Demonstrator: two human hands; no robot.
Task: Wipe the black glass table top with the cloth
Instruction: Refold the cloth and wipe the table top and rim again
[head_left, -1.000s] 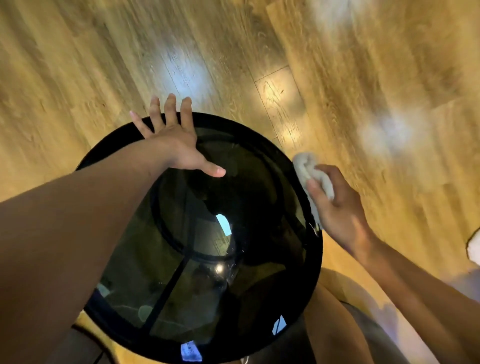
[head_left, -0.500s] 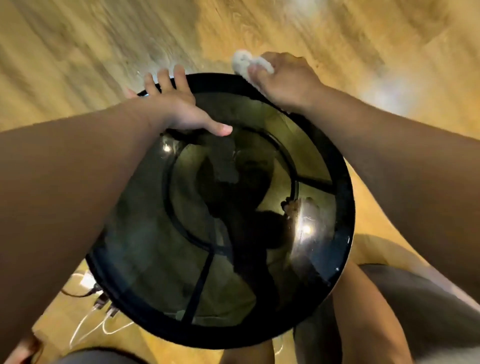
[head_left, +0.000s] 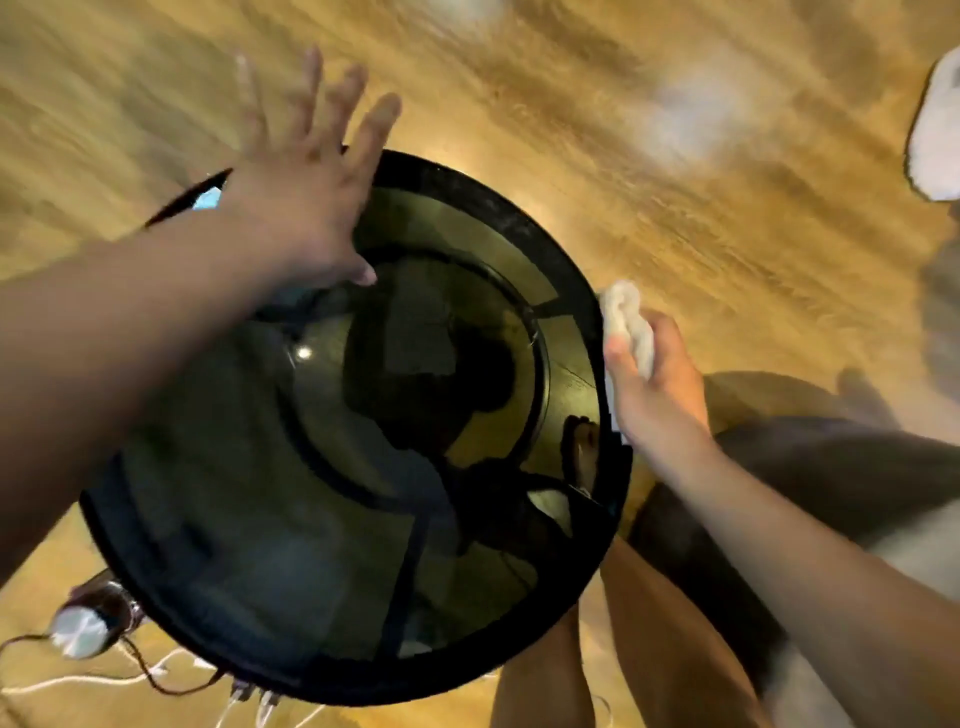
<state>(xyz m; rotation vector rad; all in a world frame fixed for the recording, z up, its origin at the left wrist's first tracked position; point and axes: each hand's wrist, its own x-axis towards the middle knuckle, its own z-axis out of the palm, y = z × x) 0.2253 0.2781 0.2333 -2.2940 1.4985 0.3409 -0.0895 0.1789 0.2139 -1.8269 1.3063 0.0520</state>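
Cables (head_left: 130, 675) trail over the wooden floor (head_left: 649, 171) at the near left, beside a small dark object with a pale end (head_left: 88, 626) that sits just off the near-left rim of the round counter (head_left: 498, 218). The counter's black glass top fills the middle of the view, with a dark frame and ring showing through it and reflections on its surface.

At the far left of the counter the left hand (head_left: 306, 192) is spread flat, fingers apart and reaching past the far rim, thumb lying over the glass; it grips nothing, and whether the palm touches the glass cannot be told because of blur.

At the right edge of the counter the right hand (head_left: 657, 384) is closed around the cloth (head_left: 626, 322), a bunched whitish wad that sticks out beyond the fingertips toward the far side. The cloth sits against the outer right rim of the counter, well apart from the left hand, with the whole glass top between the two hands.

Bare legs and dark shorts show at the near right. A white object (head_left: 935, 135) lies on the floor at the far right edge.
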